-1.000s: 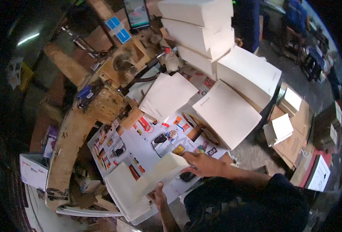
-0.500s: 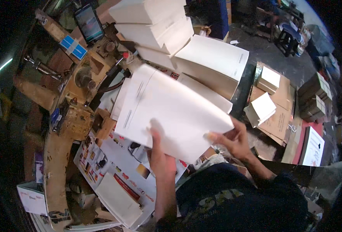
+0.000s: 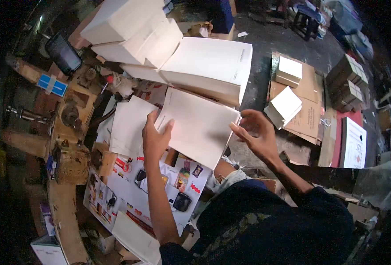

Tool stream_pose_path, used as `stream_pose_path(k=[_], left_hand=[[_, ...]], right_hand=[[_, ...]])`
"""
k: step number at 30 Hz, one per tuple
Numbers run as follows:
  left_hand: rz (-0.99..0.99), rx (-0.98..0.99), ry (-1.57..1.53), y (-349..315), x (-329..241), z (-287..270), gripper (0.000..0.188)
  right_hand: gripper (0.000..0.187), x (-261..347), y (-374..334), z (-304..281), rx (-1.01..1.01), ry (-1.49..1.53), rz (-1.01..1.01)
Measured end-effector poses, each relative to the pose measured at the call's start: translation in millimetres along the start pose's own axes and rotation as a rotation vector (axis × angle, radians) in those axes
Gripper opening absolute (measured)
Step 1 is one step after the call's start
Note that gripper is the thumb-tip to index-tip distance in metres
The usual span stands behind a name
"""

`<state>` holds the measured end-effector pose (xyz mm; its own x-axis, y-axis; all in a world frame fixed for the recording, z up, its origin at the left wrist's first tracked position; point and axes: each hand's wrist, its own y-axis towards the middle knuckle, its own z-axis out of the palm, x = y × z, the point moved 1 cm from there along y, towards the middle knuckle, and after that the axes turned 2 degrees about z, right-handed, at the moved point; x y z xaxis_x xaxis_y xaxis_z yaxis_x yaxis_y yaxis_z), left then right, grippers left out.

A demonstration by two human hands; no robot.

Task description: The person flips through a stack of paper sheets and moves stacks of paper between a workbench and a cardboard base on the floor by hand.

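So the person here has a white paper stack (image 3: 197, 130) right in front of them, just beside a taller white pile (image 3: 206, 62) and above a colourful printed sheet (image 3: 129, 187). Left hand (image 3: 157, 137) is at the stack's left edge, thumb and forefinger spread in a V; can't tell if they're actually pinching it. Right hand (image 3: 258, 134) has its thumb by the right edge, other fingers loosely curled, apart from the thumb.

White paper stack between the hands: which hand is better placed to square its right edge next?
Likely the right hand: its thumb sits by that edge of the stack; the left hand is opposite.
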<state>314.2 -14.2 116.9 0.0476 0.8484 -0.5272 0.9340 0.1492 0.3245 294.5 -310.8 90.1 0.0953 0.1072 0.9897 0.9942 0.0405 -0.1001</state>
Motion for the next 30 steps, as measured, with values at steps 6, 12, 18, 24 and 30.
stream_pose_path(k=[6, 12, 18, 24, 30], left_hand=[[-0.297, 0.625, -0.462, 48.2, 25.6, 2.9, 0.054], [-0.544, 0.655, -0.508, 39.7, 83.1, 18.3, 0.069], [-0.348, 0.574, -0.451, 13.1, 46.6, 15.1, 0.069], [-0.520, 0.376, -0.324, -72.8, -13.4, -23.1, 0.063], [-0.379, 0.448, -0.513, -119.4, 5.9, -10.5, 0.061]], right_hand=[[0.120, -63.1, 2.6, -6.6, 0.119, 0.153, 0.398], [0.103, -57.3, -2.0, 40.2, 0.271, 0.495, 0.475], [0.070, -76.2, -5.7, 41.7, 0.261, 0.462, 0.475], [0.101, -17.2, -31.3, 11.7, 0.554, 0.163, 0.228], [0.115, -23.7, -72.2, -18.8, 0.394, 0.027, 0.260]])
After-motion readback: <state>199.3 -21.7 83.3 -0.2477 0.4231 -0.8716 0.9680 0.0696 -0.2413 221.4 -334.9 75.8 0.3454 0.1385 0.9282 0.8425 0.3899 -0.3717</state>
